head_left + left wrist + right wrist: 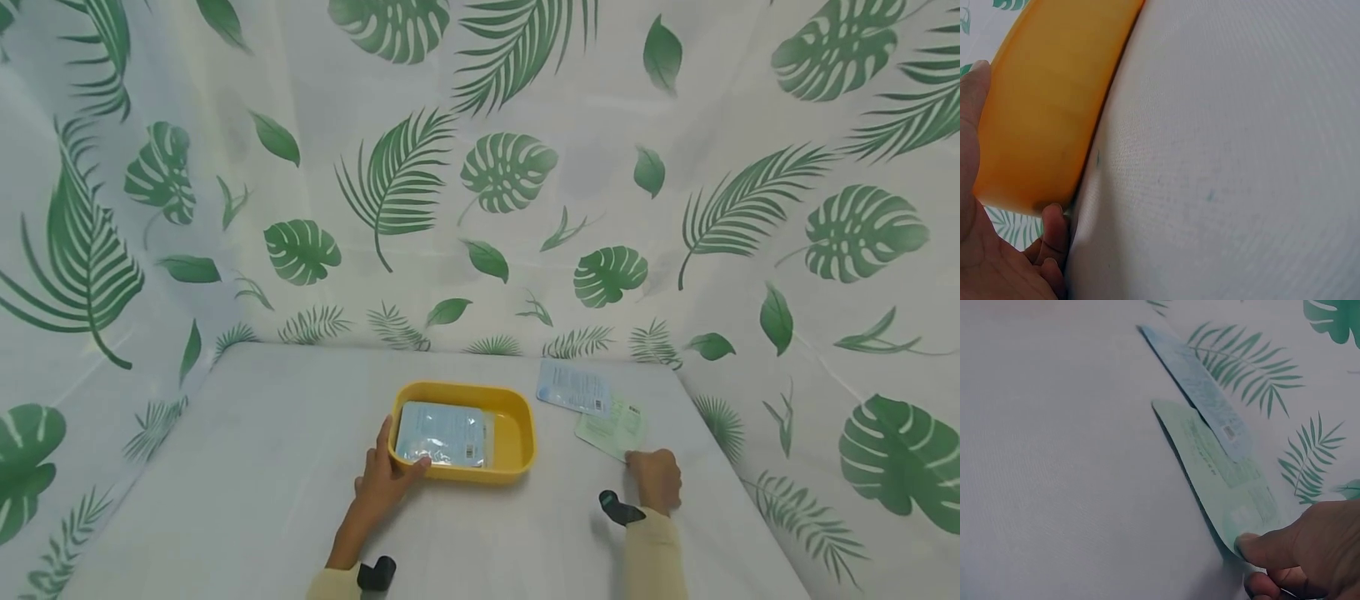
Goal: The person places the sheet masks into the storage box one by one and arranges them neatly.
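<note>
We have our left hand (384,486) clasped on the near left corner of the yellow tray (517,425), thumb hooked over the rim and fingers curled under the outer wall, which looks like a way to keep the tray from sliding on the white cloth (262,467). Our right hand (656,477) pinches the near corner of the green packet (613,428), thumb on top and fingers tucked beneath, so that edge lifts off the cloth while the rest lies flat. A blue packet (573,387) overlaps the green one's far end, just beside the tray. Inside the tray a third, pale blue packet (442,433) lies flat against the left wall. Leaf-printed fabric (480,167) rises behind and to both sides.
</note>
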### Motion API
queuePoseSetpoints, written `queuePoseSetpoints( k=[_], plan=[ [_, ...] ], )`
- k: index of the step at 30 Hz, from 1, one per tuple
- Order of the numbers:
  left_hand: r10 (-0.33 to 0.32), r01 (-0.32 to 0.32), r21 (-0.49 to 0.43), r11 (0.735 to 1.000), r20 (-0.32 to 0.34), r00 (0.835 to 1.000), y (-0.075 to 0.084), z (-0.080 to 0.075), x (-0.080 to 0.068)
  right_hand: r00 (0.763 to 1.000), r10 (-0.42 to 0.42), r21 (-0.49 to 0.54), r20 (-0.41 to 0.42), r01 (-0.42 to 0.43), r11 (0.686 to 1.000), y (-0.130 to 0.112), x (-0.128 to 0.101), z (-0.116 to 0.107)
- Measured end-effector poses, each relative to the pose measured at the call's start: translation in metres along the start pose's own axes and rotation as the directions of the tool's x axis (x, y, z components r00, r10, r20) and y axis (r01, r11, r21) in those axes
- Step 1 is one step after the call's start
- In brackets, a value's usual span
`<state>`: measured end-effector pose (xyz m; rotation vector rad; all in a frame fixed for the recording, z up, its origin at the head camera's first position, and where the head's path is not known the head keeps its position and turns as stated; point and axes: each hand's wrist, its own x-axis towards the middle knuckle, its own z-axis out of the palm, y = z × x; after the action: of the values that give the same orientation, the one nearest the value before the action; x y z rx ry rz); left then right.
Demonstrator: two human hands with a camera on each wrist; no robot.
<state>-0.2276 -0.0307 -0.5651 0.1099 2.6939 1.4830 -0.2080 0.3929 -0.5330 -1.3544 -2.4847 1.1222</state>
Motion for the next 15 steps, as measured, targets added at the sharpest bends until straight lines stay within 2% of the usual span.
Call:
queuePoseSetpoints(
  k=[7, 15],
  plan=[
    [-0.015, 0.015, 0.009, 1.000, 0.004, 1.000, 0.000, -0.003, 0.000, 0.998, -0.022, 0.110, -0.062, 0.029, 0.994, 0.011, -0.002, -0.009],
    [-0.013, 0.013, 0.000, 1.000, -0.003, 1.000, 0.004, -0.003, -0.002, 0.988, -0.076, 0.112, -0.131, 0.091, 0.989, 0.020, -0.003, -0.011]
  ],
)
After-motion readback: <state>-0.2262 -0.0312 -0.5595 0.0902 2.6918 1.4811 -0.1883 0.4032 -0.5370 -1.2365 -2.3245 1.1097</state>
